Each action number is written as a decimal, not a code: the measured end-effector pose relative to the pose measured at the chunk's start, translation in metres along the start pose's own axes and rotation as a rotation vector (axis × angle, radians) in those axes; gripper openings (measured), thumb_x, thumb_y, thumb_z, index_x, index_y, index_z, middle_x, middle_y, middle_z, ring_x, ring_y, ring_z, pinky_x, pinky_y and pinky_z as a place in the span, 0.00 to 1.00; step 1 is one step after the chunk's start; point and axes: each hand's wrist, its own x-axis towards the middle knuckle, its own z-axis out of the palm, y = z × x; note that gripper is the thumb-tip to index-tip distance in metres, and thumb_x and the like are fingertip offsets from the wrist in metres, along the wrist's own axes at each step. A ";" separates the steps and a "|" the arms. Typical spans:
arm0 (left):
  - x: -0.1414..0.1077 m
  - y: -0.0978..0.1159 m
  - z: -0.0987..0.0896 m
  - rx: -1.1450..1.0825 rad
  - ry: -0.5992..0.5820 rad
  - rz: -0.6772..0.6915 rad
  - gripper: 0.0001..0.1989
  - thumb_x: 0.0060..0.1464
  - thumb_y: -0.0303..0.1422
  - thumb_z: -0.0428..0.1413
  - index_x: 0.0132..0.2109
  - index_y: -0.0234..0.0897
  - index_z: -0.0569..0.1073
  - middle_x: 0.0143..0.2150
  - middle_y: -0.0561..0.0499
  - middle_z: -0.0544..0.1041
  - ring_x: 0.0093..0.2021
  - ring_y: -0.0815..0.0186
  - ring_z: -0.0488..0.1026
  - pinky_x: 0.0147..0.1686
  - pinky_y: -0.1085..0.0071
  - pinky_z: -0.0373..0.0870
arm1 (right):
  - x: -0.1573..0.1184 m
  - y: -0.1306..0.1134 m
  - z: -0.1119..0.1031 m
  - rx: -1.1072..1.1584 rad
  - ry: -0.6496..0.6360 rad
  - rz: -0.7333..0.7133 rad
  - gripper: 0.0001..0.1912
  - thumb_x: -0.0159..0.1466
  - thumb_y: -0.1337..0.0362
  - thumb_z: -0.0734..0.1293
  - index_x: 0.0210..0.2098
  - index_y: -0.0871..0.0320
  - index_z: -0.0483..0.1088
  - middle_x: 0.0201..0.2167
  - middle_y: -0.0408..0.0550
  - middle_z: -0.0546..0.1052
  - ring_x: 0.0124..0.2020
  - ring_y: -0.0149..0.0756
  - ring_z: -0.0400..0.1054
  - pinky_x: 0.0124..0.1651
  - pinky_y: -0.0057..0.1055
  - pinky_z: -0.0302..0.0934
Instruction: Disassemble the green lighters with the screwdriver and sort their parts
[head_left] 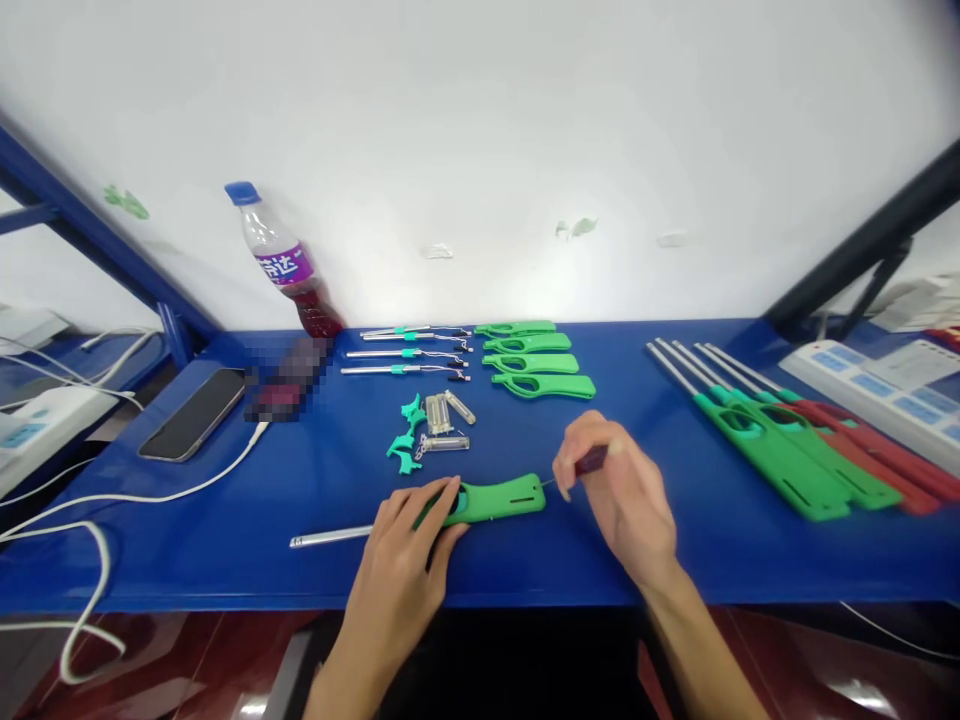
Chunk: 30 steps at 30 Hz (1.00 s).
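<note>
A green long-necked lighter (499, 502) lies on the blue table, its metal tube pointing left. My left hand (409, 540) grips it round the trigger opening, fingers over the top and thumb along the near side. In my closed right hand (615, 485) is a small screwdriver (591, 461) with a dark red handle, mostly covered by the fingers. Its thin shaft reaches the lighter's right end; whether it touches cannot be made out. Just beyond the lighter are teal triggers (405, 440) and small clear fuel tanks (448, 443).
Metal tubes with wires (405, 354) and green handle shells (544, 385) lie in rows at the back. Green and red lighters (780, 455) lie at right beside a power strip (862, 385). At left are a phone (193, 414), a white cable (187, 490) and a drink bottle (281, 255).
</note>
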 end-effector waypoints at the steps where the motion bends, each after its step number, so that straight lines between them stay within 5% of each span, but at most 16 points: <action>1: 0.000 -0.001 0.001 -0.001 0.008 -0.002 0.24 0.72 0.29 0.56 0.71 0.41 0.66 0.59 0.43 0.78 0.55 0.52 0.73 0.54 0.50 0.76 | 0.000 -0.001 0.000 -0.070 0.029 -0.020 0.17 0.80 0.59 0.56 0.42 0.52 0.75 0.36 0.45 0.69 0.35 0.35 0.66 0.36 0.35 0.63; 4: -0.002 -0.002 0.002 -0.004 0.013 -0.009 0.24 0.73 0.30 0.55 0.72 0.43 0.65 0.60 0.44 0.79 0.54 0.52 0.74 0.53 0.50 0.76 | 0.000 -0.004 0.001 -0.270 0.104 -0.075 0.08 0.74 0.66 0.67 0.46 0.50 0.80 0.39 0.45 0.71 0.41 0.35 0.67 0.42 0.34 0.63; 8: -0.004 -0.003 0.003 -0.008 -0.005 -0.040 0.24 0.73 0.31 0.54 0.72 0.44 0.65 0.60 0.44 0.79 0.55 0.51 0.74 0.55 0.49 0.75 | -0.003 -0.005 0.007 -0.372 0.143 -0.151 0.19 0.67 0.74 0.74 0.53 0.47 0.79 0.36 0.41 0.74 0.38 0.33 0.68 0.41 0.32 0.66; 15: -0.006 -0.003 0.003 -0.028 0.002 -0.061 0.23 0.73 0.30 0.54 0.72 0.44 0.66 0.61 0.45 0.79 0.54 0.53 0.74 0.54 0.53 0.75 | -0.011 0.000 0.004 -0.345 0.074 -0.156 0.15 0.75 0.75 0.60 0.50 0.53 0.74 0.43 0.46 0.81 0.47 0.36 0.76 0.43 0.35 0.70; 19: -0.005 -0.004 0.002 -0.027 0.010 -0.061 0.23 0.73 0.31 0.55 0.71 0.44 0.67 0.60 0.46 0.80 0.54 0.54 0.74 0.53 0.54 0.76 | -0.011 0.003 -0.005 -0.454 0.126 -0.285 0.05 0.73 0.64 0.69 0.46 0.54 0.77 0.42 0.49 0.76 0.45 0.40 0.72 0.41 0.39 0.70; 22: -0.003 -0.003 0.001 -0.022 0.006 -0.071 0.23 0.72 0.32 0.55 0.71 0.44 0.68 0.60 0.46 0.80 0.53 0.54 0.75 0.52 0.55 0.77 | -0.010 0.005 -0.008 -0.466 0.179 -0.331 0.11 0.68 0.67 0.74 0.50 0.53 0.79 0.38 0.46 0.76 0.38 0.38 0.70 0.36 0.38 0.69; 26: -0.001 -0.003 0.001 -0.031 0.002 -0.069 0.24 0.71 0.31 0.55 0.71 0.44 0.69 0.60 0.47 0.80 0.53 0.54 0.75 0.51 0.57 0.77 | -0.011 0.008 -0.008 -0.494 0.243 -0.303 0.22 0.68 0.79 0.67 0.56 0.52 0.77 0.39 0.46 0.81 0.39 0.38 0.73 0.35 0.38 0.71; 30: 0.000 -0.003 0.001 -0.045 0.013 -0.056 0.23 0.71 0.30 0.56 0.70 0.43 0.69 0.60 0.47 0.80 0.54 0.54 0.74 0.51 0.58 0.76 | -0.011 0.008 -0.004 -0.533 0.231 -0.364 0.21 0.70 0.76 0.65 0.58 0.52 0.75 0.41 0.47 0.80 0.42 0.41 0.75 0.37 0.42 0.73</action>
